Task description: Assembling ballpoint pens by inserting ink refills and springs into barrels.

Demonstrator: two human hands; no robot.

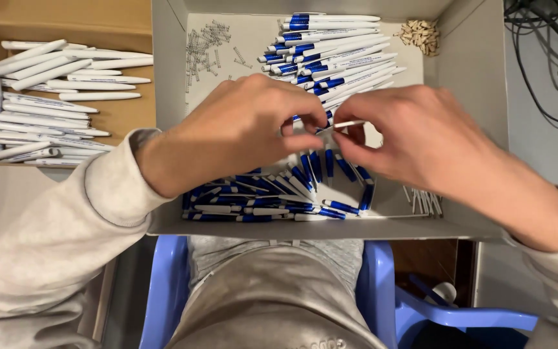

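We list the contents from largest to smallest.

Grey cardboard tray (485, 97): we have it across our lap, above the blue plastic chair (379, 284); it holds all the loose parts below.

Brown cardboard box (124, 26): it sits just left of the tray and is stocked with white pen barrels (46, 106) lying mostly lengthwise.

Left hand (240, 132): we hold it over the middle of the tray, fingers curled in, thumb and forefinger pinched on the left end of the thin refill.

Right hand (421, 136): it faces the left one, fingertips pinched on the right end of the same refill.

Stack of assembled white-and-blue pens (334, 55): it lies at the far middle of the tray.

Heap of blue-and-white pen parts (272, 197): it lies at the near edge of the tray, under our hands.

Thin refill (349, 123): it is held level between the two hands, above the tray floor.

Spare refills (424, 201): a small bundle at the near right.

Metal springs (206, 48): scattered at the far left of the tray.

Small tan tips (420, 32): piled in the far right corner.
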